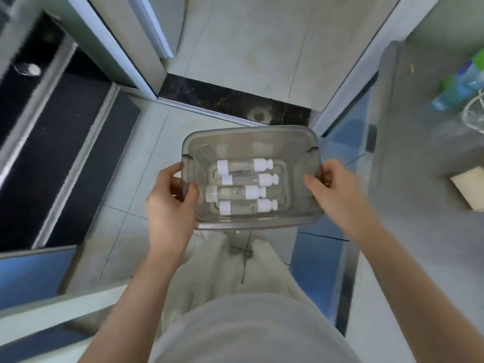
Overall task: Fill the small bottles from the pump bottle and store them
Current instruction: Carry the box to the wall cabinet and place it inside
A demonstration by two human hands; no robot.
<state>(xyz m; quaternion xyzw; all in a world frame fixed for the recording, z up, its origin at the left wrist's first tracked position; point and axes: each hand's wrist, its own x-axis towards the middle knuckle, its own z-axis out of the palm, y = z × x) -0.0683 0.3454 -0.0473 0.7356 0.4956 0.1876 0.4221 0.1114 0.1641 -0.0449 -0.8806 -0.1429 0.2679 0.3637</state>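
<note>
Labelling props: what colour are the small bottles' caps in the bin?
White caps on clear small bottles; head view shows it best.

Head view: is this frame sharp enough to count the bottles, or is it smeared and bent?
Head view: the edges smear with motion blur, worst at the left; the wide lens bends the door frames; the clear bin stays sharp enough to count four small bottles lying inside, held by the left hand and right hand.

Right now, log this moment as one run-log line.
stage: storing | left hand: holds bin's left rim | right hand: holds right rim | clear bin: carried above floor | small bottles: four, lying inside
</note>
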